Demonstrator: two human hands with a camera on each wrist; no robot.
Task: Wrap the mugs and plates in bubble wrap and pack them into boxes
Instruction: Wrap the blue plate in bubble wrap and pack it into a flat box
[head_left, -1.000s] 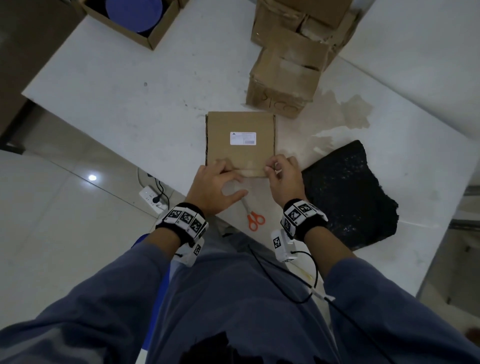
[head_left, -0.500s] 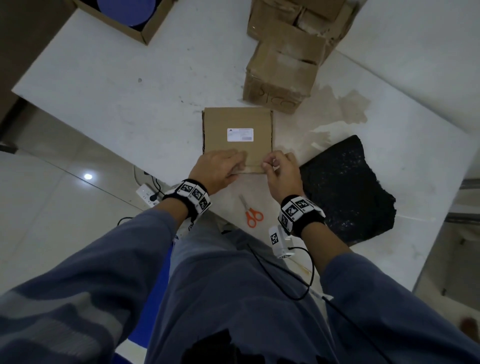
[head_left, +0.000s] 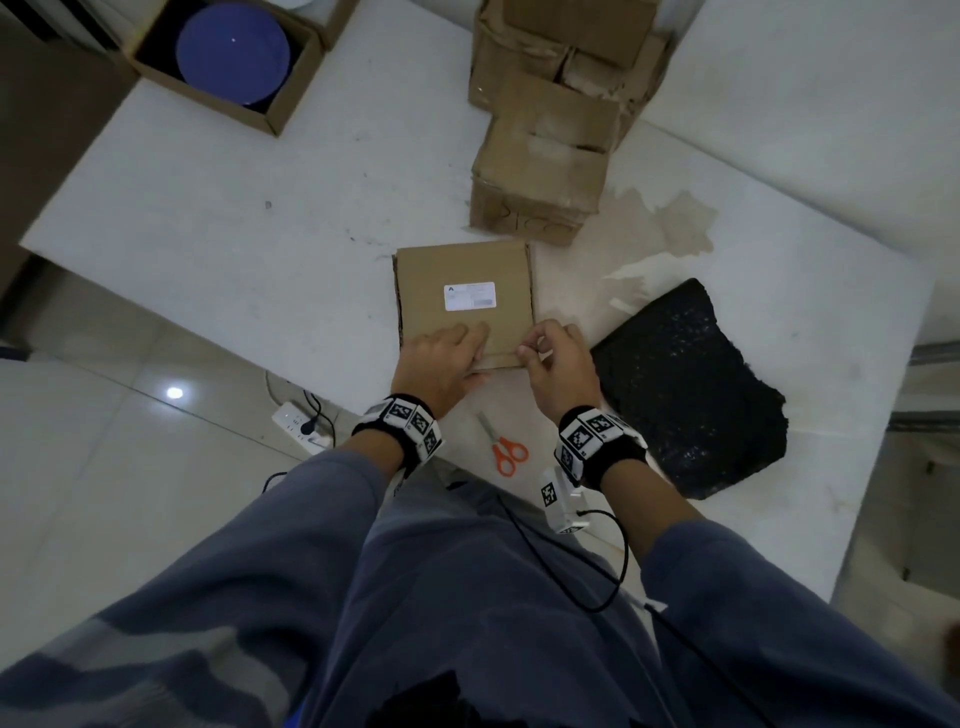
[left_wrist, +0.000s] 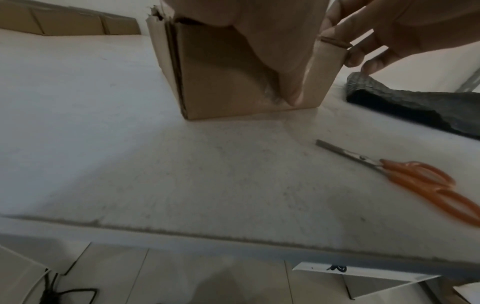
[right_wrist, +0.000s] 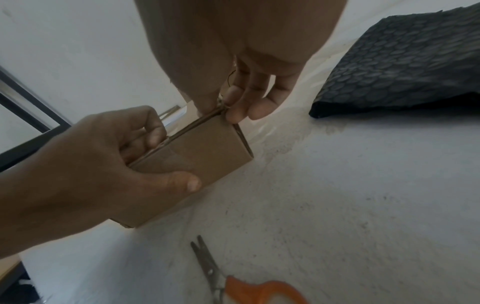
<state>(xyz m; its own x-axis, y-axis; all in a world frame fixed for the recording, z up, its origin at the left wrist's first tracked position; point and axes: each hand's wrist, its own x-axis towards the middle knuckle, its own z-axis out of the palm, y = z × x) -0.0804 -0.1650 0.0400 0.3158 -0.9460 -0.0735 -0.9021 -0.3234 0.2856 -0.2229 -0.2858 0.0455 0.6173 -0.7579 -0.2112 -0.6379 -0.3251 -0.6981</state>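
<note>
- The closed cardboard box (head_left: 464, 304) is placed near the front edge of the tabletop (head_left: 218, 218), with a white label on its flat top; a wide bare area of the tabletop is seen to its left.
- The left hand (head_left: 441, 364) is laid on the near part of the box top, and its thumb is pressed against the near side wall; the fingers are bent over the top edge, so this grip is closed on the box.
- The right hand (head_left: 556, 361) is set at the near right corner of the box, where the edge of the top flap is pinched between thumb and fingertips (right_wrist: 235, 107).
- The orange-handled scissors (head_left: 501, 444) are lying between the two wrists, close to the front edge, with the blades a little open.
- A sheet of black bubble wrap (head_left: 685, 384), with a pattern of small cells, is spread just right of the box, toward the right front corner.
- A group of worn brown boxes (head_left: 545, 130) is standing behind the box.
- An open box with a blue plate (head_left: 231, 49) inside is seen at the far left corner.
</note>
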